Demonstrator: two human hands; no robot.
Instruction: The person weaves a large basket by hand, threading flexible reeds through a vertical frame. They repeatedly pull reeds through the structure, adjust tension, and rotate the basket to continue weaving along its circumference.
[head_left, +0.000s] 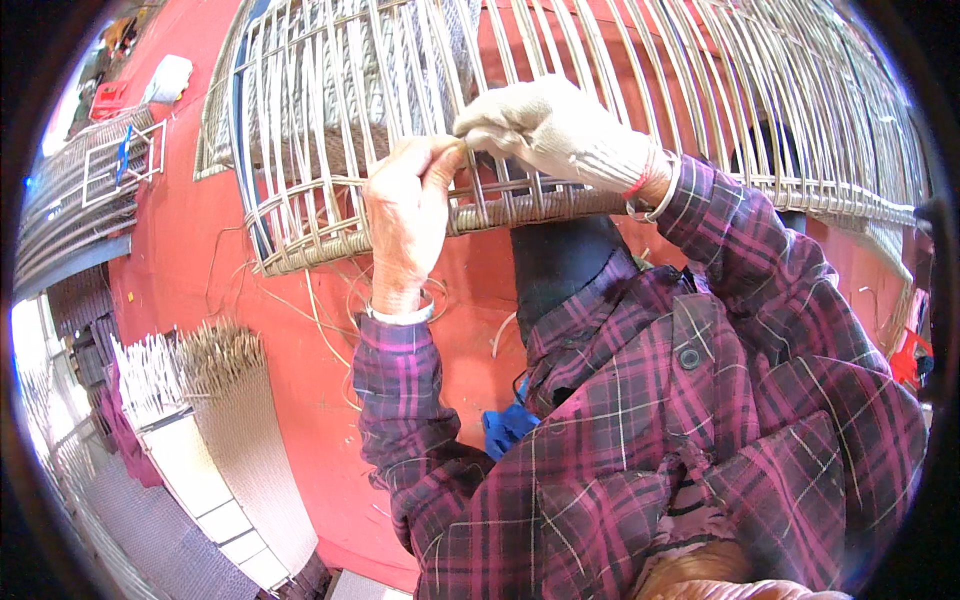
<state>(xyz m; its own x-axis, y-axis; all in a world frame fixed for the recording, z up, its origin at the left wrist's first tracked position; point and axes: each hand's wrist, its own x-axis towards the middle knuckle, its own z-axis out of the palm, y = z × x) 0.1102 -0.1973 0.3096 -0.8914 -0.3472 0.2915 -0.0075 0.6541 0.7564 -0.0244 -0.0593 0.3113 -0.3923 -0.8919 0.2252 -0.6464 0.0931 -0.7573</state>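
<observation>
A woven wicker frame (520,207) of pale grey-brown strands lies in front of me, its wrapped near edge bent round like a rail. My bare left hand (408,212) is closed in a pinch on a wicker strand (474,180) just above that edge. Meeting it from the right, my right hand (555,130) wears a whitish knit glove, and its curled fingers close at the upper part of the same strand. Both sets of fingertips touch or nearly touch, hiding the strand's end. Long parallel strands run away from the edge on either side.
Red sheeting (330,400) covers the floor, with loose wicker strands (318,318) near my left forearm. More woven panels (250,430) stand at the lower left. A wicker piece with a white wire frame (125,163) lies far left. Something blue (508,428) sits beside my body.
</observation>
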